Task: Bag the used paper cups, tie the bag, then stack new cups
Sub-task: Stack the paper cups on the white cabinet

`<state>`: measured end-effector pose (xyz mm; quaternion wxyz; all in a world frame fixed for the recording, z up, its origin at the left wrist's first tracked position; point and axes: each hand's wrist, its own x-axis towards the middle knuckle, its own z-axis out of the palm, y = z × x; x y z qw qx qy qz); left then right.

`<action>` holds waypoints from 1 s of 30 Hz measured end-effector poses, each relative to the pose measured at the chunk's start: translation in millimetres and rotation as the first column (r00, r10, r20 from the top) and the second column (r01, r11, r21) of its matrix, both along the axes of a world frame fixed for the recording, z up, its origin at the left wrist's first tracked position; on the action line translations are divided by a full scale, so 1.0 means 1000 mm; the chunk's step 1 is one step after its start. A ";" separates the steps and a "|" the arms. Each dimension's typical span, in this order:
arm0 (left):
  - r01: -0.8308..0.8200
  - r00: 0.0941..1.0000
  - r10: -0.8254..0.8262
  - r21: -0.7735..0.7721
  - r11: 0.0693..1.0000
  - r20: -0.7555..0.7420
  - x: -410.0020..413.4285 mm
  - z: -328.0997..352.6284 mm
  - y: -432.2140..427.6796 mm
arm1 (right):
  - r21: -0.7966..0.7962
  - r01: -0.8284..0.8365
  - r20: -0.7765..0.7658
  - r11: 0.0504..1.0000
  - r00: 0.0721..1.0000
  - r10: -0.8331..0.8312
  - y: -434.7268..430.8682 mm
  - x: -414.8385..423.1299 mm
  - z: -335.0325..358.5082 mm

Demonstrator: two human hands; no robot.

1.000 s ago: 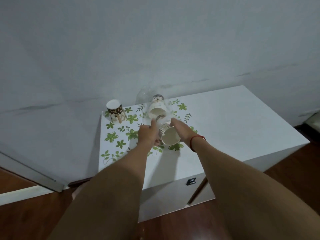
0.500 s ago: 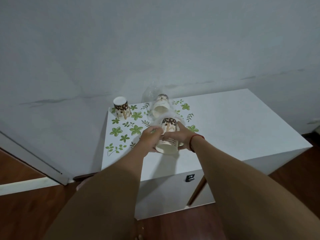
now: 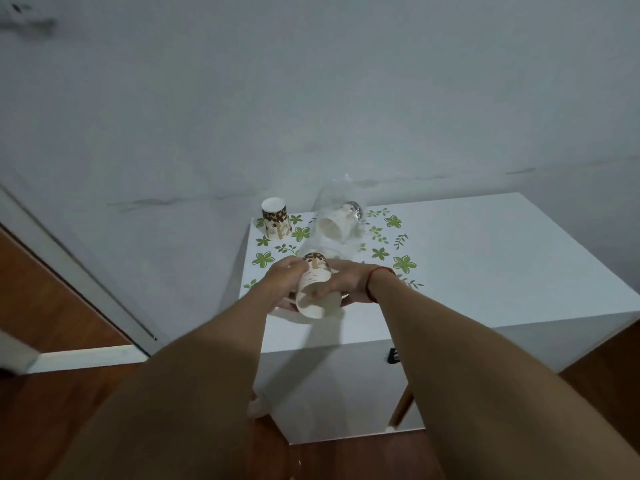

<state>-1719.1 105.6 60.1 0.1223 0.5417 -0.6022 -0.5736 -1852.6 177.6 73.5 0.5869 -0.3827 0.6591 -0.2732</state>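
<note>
Left hand (image 3: 284, 279) and right hand (image 3: 341, 284) both grip the tilted paper cup (image 3: 313, 292); feed it base-first into the clear bag (image 3: 337, 216); avoid crushing the rim.

There are three paper cups. One cup (image 3: 313, 285) is held in two hands over the front edge of the table (image 3: 485, 265). One cup (image 3: 276, 218) stands upside down at the back left corner. One cup (image 3: 337, 221) lies inside the one clear bag (image 3: 332, 206).
</note>
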 end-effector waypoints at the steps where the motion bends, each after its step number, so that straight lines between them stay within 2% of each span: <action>1: -0.021 1.000 0.021 -0.015 1.000 0.000 0.006 0.005 -0.005 | -0.015 -0.003 0.018 1.000 1.000 0.003 -0.006 0.005 0.004; 5: -0.083 0.997 0.083 -0.044 0.996 0.004 0.026 0.022 -0.031 | -0.055 0.020 0.104 0.998 0.994 -0.014 -0.035 0.021 0.023; 8: -0.125 0.992 0.124 -0.075 0.989 -0.026 0.031 0.033 -0.053 | -0.058 0.112 0.103 0.992 0.989 -0.106 -0.060 0.025 0.035; 11: -0.138 0.990 0.138 -0.067 0.988 -0.004 0.032 0.048 -0.077 | 0.022 0.164 0.145 0.986 0.975 -0.165 -0.083 0.023 0.051; 14: -0.051 0.997 0.048 0.045 0.998 0.066 0.029 0.056 -0.090 | 0.136 0.112 0.086 0.984 0.988 -0.125 -0.098 0.019 0.063; 19: 0.075 0.995 -0.088 0.242 0.967 0.042 0.003 0.044 -0.074 | 0.247 0.141 -0.045 0.959 0.990 -0.135 -0.087 0.000 0.059; 25: 0.198 0.977 -0.213 0.253 0.947 0.033 -0.037 0.034 -0.030 | 0.279 0.172 -0.057 0.945 0.985 -0.163 -0.027 -0.038 0.052; 30: 0.258 0.956 -0.284 0.252 0.933 0.073 -0.043 0.038 0.004 | 0.286 0.119 0.001 0.951 0.992 -0.124 0.012 -0.037 0.054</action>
